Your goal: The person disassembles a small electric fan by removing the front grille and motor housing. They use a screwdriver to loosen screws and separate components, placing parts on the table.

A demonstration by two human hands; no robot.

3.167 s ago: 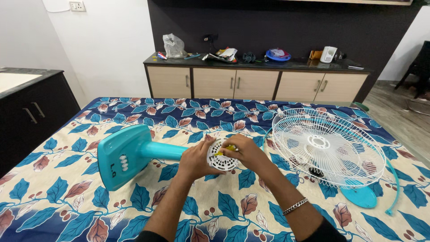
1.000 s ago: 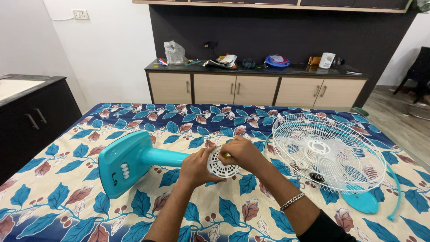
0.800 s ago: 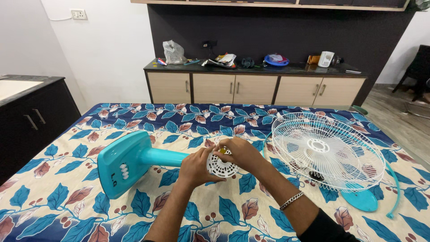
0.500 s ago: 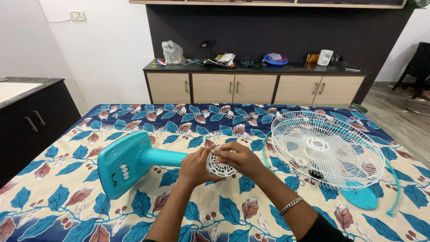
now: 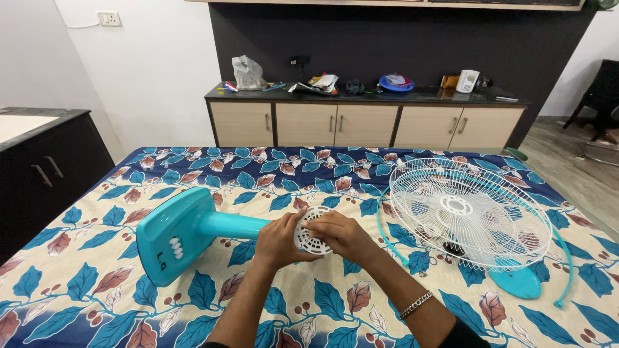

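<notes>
On the leaf-patterned bedspread [image 5: 97, 283] nearest the camera, both forearms reached forward to a turquoise fan body [image 5: 193, 233] that lay on its side, base to the left and stem running right. The left hand [image 5: 278, 241] was curled around the end of that stem, fingers bent and grasping the white vented motor housing [image 5: 311, 237] from the left. The right hand [image 5: 345, 235], a metal bracelet [image 5: 416, 304] on its wrist, was closed over the housing's right side, fingertips pressed in at its face; what they pinched, if anything, could not be told. The housing sat between the two palms, just above the bedspread.

Judged from how the parts lay, the fan was well short of whole. The motor end carried no guard and no blades. Just right of the hands, a white wire grille [image 5: 467, 212] stood tilted, with a turquoise rim ring [image 5: 567, 270] curving around it and a turquoise blade [image 5: 516, 282] lying flat partly beneath it, all apart from the body.

Farther back, a low sideboard [image 5: 361, 122] with beige doors stood against a dark wall, its top cluttered with a plastic bag [image 5: 246, 72] and small items. A black cabinet [image 5: 45, 167] stood at far left.
</notes>
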